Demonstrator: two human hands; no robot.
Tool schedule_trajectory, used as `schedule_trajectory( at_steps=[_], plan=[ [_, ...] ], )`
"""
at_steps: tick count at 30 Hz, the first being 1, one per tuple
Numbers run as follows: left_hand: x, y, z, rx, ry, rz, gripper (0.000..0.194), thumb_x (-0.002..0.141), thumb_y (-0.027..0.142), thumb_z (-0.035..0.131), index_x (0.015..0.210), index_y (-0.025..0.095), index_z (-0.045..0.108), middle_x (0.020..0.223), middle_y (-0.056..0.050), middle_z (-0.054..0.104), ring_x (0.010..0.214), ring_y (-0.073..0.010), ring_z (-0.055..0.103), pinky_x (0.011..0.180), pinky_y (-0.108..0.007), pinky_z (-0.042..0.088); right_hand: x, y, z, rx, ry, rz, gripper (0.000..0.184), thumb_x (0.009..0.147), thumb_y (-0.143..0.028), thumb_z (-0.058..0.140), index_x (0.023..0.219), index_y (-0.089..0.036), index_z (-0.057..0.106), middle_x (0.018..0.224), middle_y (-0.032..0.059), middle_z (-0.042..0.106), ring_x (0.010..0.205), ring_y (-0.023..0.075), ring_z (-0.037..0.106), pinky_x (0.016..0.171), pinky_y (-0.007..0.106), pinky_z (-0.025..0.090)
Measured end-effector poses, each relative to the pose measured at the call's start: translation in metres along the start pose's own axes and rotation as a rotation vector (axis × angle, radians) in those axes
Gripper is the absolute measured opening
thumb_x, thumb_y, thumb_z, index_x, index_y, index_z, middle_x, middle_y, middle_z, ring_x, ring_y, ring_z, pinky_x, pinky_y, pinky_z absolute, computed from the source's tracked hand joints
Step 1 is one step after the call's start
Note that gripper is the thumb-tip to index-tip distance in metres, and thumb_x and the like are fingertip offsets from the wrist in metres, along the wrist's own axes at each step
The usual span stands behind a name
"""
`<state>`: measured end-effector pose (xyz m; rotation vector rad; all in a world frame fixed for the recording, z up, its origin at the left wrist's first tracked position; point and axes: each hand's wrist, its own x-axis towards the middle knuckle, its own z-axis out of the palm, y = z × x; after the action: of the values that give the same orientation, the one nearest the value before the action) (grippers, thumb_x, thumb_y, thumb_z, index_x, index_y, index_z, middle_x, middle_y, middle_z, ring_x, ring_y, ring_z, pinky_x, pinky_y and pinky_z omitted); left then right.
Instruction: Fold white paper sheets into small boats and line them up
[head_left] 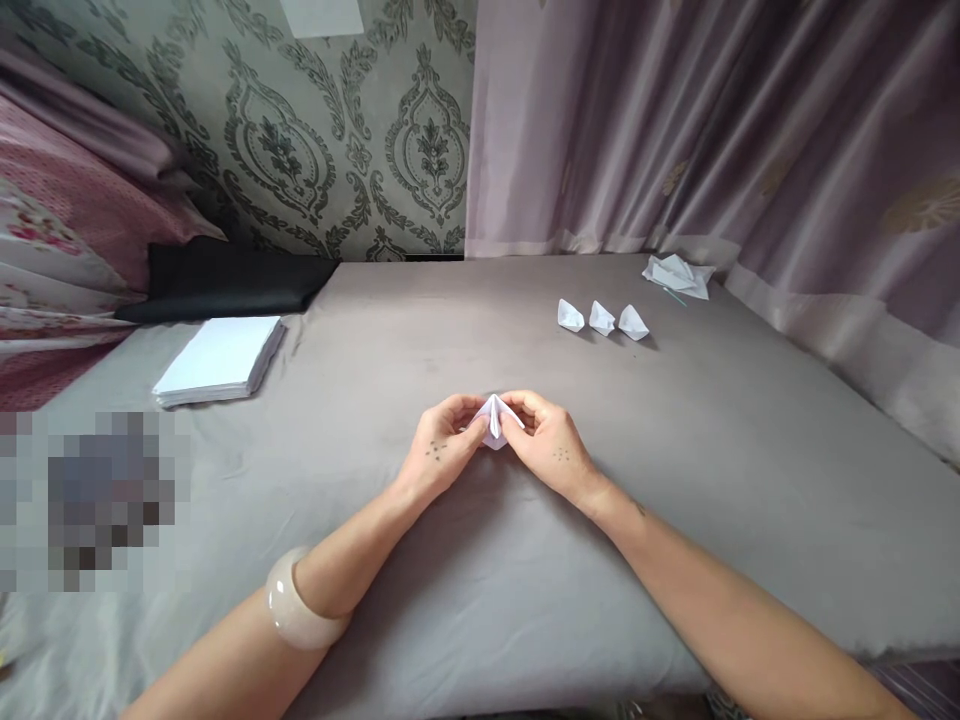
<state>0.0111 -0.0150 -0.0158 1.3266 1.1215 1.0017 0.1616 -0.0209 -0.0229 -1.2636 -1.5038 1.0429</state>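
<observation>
Between my two hands is a small piece of folded white paper (495, 432), peaked at the top with a crease down its middle. My left hand (444, 445) pinches its left side, thumb in front and fingers behind. On the right side my right hand (553, 440) grips it the same way, the thumb pressing near the crease. Both hands are just above the grey cloth. Further off to the right stand three folded white paper pieces (601, 319) in a row.
A stack of white paper (217, 358) lies at the left on the grey cloth-covered table (405, 330), in front of a black folded cover (232, 278). Crumpled white papers (679, 273) and a thin green stick lie at the back right by the curtain (645, 130).
</observation>
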Motion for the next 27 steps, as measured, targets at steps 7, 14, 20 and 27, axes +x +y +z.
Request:
schedule_trajectory(
  at_steps=[7, 14, 20, 27],
  plan=[
    [-0.003, 0.006, 0.0, 0.331, 0.132, -0.023, 0.016, 0.077, 0.029, 0.06, 0.085, 0.016, 0.066, 0.074, -0.001, 0.068, 0.064, -0.0125, 0.06, 0.058, -0.022, 0.046, -0.001, 0.001, 0.0, -0.115, 0.004, 0.029, 0.021, 0.085, -0.025, 0.054, 0.102, -0.023, 0.066, 0.091, 0.0023, 0.073, 0.08, 0.0153, 0.068, 0.075, 0.027, 0.054],
    [-0.002, 0.012, -0.001, 0.567, 0.04, 0.006, 0.022, 0.079, 0.023, 0.05, 0.089, 0.017, 0.069, 0.07, 0.0, 0.066, 0.061, -0.012, 0.056, 0.056, -0.022, 0.04, 0.0, -0.005, -0.006, -0.262, -0.055, 0.081, 0.019, 0.084, -0.027, 0.054, 0.094, -0.023, 0.07, 0.085, 0.0015, 0.073, 0.074, 0.0159, 0.067, 0.068, 0.027, 0.052],
    [-0.001, 0.011, 0.0, 0.669, -0.015, 0.027, 0.027, 0.082, 0.022, 0.044, 0.084, 0.018, 0.071, 0.069, -0.001, 0.063, 0.061, -0.0132, 0.053, 0.056, -0.023, 0.038, 0.007, -0.008, -0.011, -0.322, -0.078, 0.148, 0.016, 0.079, -0.023, 0.056, 0.084, -0.022, 0.072, 0.079, 0.0019, 0.073, 0.072, 0.0172, 0.066, 0.064, 0.026, 0.049],
    [0.004, -0.001, -0.005, 0.657, 0.015, 0.109, 0.035, 0.076, 0.012, 0.049, 0.107, 0.023, 0.062, 0.089, -0.002, 0.057, 0.069, -0.0126, 0.055, 0.065, -0.024, 0.045, 0.011, -0.004, -0.012, -0.429, -0.039, 0.171, 0.015, 0.071, -0.019, 0.058, 0.084, -0.022, 0.064, 0.08, 0.0014, 0.07, 0.069, 0.0154, 0.062, 0.059, 0.024, 0.044]
  ],
)
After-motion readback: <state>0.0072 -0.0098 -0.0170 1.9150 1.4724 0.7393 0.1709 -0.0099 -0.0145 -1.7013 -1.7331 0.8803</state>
